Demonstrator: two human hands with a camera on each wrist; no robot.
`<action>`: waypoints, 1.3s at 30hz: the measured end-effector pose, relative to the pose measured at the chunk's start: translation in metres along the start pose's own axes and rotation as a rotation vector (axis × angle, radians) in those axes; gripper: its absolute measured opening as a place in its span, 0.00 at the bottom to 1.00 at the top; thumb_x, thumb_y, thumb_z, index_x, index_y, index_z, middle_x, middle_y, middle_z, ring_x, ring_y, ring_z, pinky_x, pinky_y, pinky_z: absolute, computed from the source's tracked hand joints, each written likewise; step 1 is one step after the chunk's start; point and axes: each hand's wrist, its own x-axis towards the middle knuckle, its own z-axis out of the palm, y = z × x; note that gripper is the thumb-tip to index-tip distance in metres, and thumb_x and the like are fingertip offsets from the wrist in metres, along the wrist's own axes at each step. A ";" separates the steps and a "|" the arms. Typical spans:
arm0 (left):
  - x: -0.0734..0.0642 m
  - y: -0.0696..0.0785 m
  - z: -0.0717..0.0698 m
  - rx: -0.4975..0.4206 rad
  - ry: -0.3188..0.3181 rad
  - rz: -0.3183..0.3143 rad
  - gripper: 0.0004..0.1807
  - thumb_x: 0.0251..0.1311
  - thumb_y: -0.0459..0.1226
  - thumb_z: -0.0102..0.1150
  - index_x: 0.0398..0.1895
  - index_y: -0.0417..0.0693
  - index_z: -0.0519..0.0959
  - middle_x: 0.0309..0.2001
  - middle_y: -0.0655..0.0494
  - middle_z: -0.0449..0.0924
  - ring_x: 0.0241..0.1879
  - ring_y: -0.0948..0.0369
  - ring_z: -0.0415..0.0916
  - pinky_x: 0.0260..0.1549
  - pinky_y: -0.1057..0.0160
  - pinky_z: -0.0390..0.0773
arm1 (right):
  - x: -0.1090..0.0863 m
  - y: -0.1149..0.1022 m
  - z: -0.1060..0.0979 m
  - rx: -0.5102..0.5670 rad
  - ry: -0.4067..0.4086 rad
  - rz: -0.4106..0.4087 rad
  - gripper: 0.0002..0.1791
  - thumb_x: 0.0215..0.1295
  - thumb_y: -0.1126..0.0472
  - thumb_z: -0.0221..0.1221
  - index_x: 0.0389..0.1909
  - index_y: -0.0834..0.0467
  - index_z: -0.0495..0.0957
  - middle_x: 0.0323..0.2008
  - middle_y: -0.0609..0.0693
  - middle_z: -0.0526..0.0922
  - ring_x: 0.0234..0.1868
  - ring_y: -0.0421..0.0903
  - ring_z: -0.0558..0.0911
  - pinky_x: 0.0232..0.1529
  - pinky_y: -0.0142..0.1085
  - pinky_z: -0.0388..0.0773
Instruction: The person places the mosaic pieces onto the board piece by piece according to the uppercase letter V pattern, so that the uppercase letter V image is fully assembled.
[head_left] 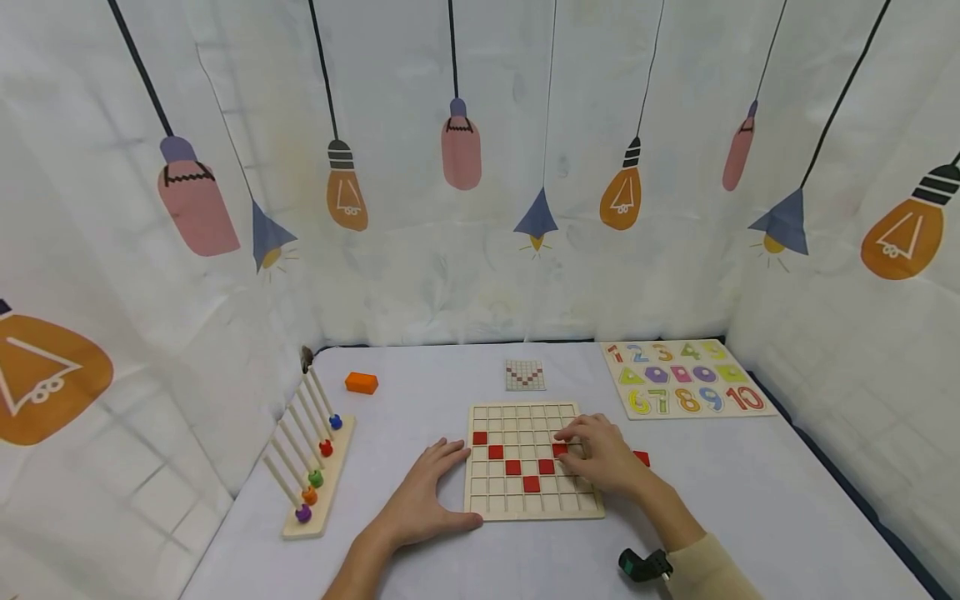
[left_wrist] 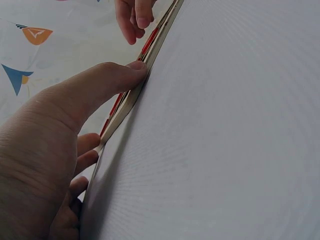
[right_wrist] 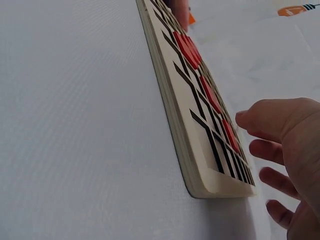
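A pale wooden grid board (head_left: 495,503) lies flat on the table, with several red squares (head_left: 531,484) set in a V shape. My left hand (head_left: 429,496) is spread along the board's left side, its thumb touching near the lower left corner and a fingertip at the left edge. Over the right part of the board hovers my right hand (head_left: 603,454), its fingertips by the upper right red square (head_left: 560,450). Its fingers (right_wrist: 272,117) look loosely bent, apart from the board, with nothing visible between them. Another red piece (head_left: 641,457) lies partly hidden beyond the right wrist.
A small pattern card (head_left: 525,375) lies behind the board. To the right rear is a number puzzle board (head_left: 678,379); on the left stand a pegged wooden rack (head_left: 330,492) with coloured beads and an orange block (head_left: 362,383). A black device (head_left: 643,567) is near the right sleeve.
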 end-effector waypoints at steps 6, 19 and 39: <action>0.000 0.001 -0.001 0.000 -0.001 0.005 0.61 0.43 0.72 0.82 0.83 0.67 0.72 0.86 0.68 0.65 0.91 0.50 0.49 0.85 0.29 0.58 | -0.012 0.002 -0.012 -0.020 0.024 0.006 0.15 0.69 0.54 0.76 0.54 0.41 0.91 0.52 0.35 0.85 0.63 0.45 0.75 0.67 0.57 0.74; 0.000 0.001 0.000 -0.013 0.000 0.018 0.61 0.44 0.71 0.83 0.83 0.64 0.72 0.85 0.66 0.66 0.91 0.48 0.50 0.84 0.28 0.57 | -0.035 0.030 -0.032 -0.051 0.080 -0.017 0.19 0.66 0.56 0.78 0.57 0.45 0.89 0.49 0.39 0.87 0.58 0.43 0.76 0.63 0.54 0.71; -0.001 0.003 -0.002 -0.024 -0.008 0.018 0.61 0.44 0.71 0.83 0.83 0.63 0.72 0.86 0.65 0.66 0.91 0.48 0.50 0.85 0.28 0.57 | -0.059 0.069 -0.047 -0.121 0.154 0.042 0.20 0.62 0.51 0.81 0.54 0.43 0.90 0.52 0.42 0.88 0.61 0.52 0.78 0.56 0.55 0.68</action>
